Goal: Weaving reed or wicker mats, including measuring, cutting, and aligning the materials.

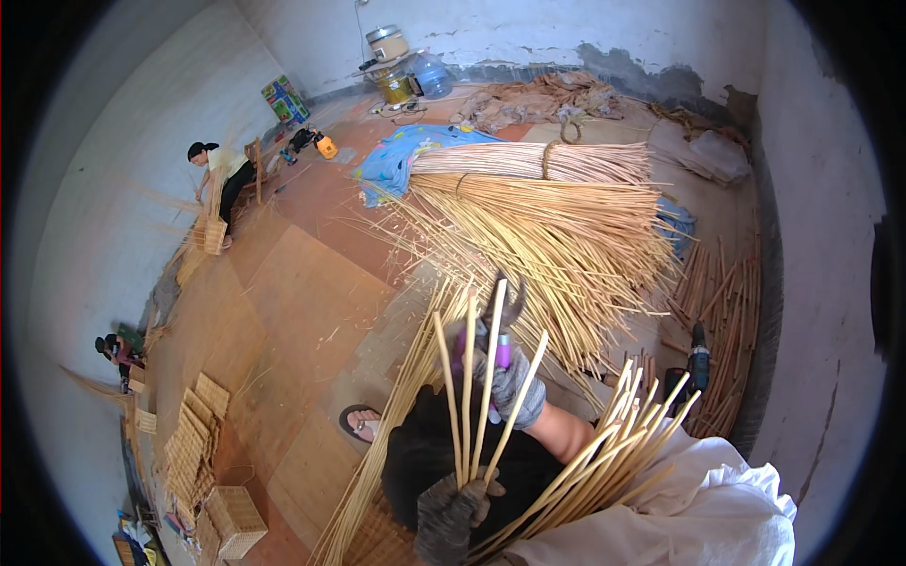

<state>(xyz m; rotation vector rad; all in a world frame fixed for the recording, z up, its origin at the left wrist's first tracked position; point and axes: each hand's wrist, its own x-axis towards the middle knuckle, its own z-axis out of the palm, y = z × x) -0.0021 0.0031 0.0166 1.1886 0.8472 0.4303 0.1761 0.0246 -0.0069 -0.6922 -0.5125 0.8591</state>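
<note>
My left hand (451,509), in a dark grey glove, is closed round several pale rods (462,415) that fan upward. Just behind their tops, my right hand (512,385), in a lighter grey glove, grips purple-handled cutters (502,354) with dark jaws. The rods partly hide the cutters, so I cannot tell whether their jaws touch one. A bundle of more rods (613,443) lies over white cloth at my lower right. Long thin canes (368,481) slant along my left, beside dark cloth under my hands and a sandalled foot (361,423).
A big heap of canes (538,236) on blue cloth (387,165) lies ahead. A drill (698,358) and short sticks (727,292) are at right. Woven panels (198,424) and a basket (236,524) lie lower left. Co-workers (226,179) sit along the left wall; containers (396,66) stand at the back.
</note>
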